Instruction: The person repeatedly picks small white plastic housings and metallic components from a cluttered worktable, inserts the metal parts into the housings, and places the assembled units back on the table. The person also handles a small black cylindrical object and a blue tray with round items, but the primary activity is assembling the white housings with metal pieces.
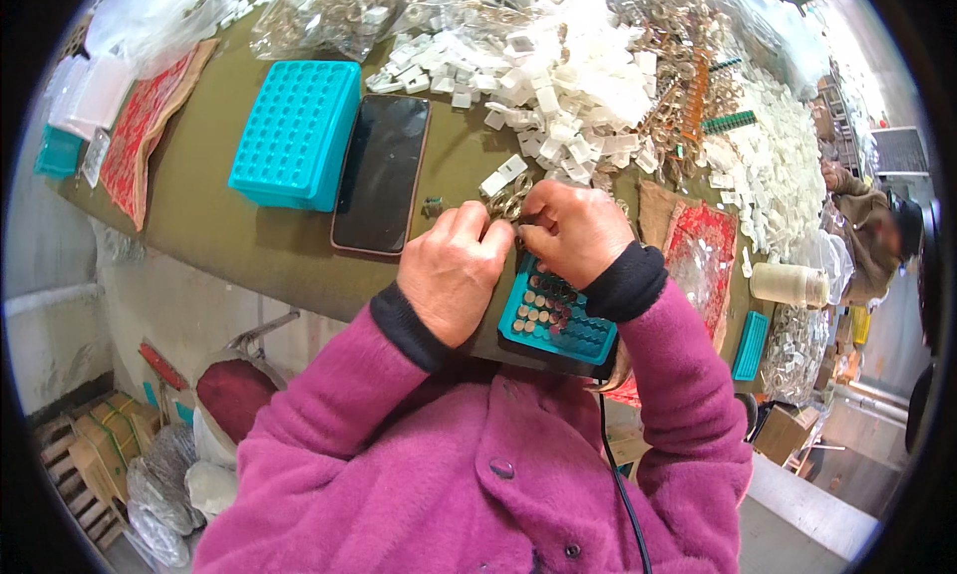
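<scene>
My left hand (454, 272) and my right hand (580, 235) meet over the near edge of the table. Fingers of both are drawn into a pinch, the tips close together, and whatever sits between them is too small or hidden to make out. Just beyond the fingertips lies a little heap of brass-coloured metal parts (509, 197), partly covered by my hands. Beneath my right wrist is a teal tray (590, 349) with rows of pockets. Several small round metal pieces (531, 313) fill pockets on its left side.
A dark phone (381, 175) lies beside a stack of teal trays (295, 126). White plastic parts (558, 106) and metal pieces (678, 36) are heaped at the back. A spool (790, 285) stands right, near a red patterned cloth (701, 265). Another person (869, 230) sits far right.
</scene>
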Demonstrator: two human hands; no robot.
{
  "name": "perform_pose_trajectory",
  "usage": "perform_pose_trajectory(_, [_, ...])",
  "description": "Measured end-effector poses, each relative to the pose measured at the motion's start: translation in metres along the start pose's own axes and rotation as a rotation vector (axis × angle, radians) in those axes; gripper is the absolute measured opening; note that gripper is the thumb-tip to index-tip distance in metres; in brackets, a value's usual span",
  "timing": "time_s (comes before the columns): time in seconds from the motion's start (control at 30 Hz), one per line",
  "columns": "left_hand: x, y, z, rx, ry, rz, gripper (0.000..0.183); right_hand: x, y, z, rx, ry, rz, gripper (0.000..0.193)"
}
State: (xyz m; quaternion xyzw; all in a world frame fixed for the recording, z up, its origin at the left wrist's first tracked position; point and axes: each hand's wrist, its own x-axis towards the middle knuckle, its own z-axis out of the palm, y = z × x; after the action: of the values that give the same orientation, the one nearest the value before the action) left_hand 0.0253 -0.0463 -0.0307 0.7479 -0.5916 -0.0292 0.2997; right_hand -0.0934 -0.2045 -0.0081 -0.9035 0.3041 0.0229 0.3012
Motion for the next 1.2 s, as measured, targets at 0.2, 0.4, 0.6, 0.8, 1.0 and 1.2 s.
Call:
perform_pose_trajectory(0.2, [-0.009, -0.013, 0.009, -0.017, 0.137, 0.051, 0.03, -0.011, 0.005, -0.009, 0.327, 0.199, 0.074, 0.018])
perform_pose_trajectory(0.4, [-0.009, 0.009, -0.006, -0.529, 0.29, 0.025, 0.043, -0.042, -0.013, -0.012, 0.812, 0.201, 0.062, 0.016])
perform_pose_trajectory(0.6, [-0.016, 0.01, -0.011, -0.938, 0.302, -0.019, 0.029, -0.07, -0.039, -0.012, 0.593, 0.242, -0.091, 0.025])
perform_pose_trajectory(0.8, [-0.044, 0.01, -0.025, -1.596, 0.05, -0.28, 0.023, -0.09, -0.045, -0.004, 0.361, 0.278, -0.521, 0.042])
perform_pose_trajectory(1.0, [-0.073, 0.012, -0.026, -1.351, 0.078, -0.192, 0.022, -0.118, -0.045, 0.019, 0.592, 0.201, -0.244, 0.022])
perform_pose_trajectory(1.2, [-0.09, 0.014, -0.026, -1.177, 0.041, -0.138, 0.025, -0.135, -0.041, 0.031, 0.595, 0.193, -0.148, 0.009])
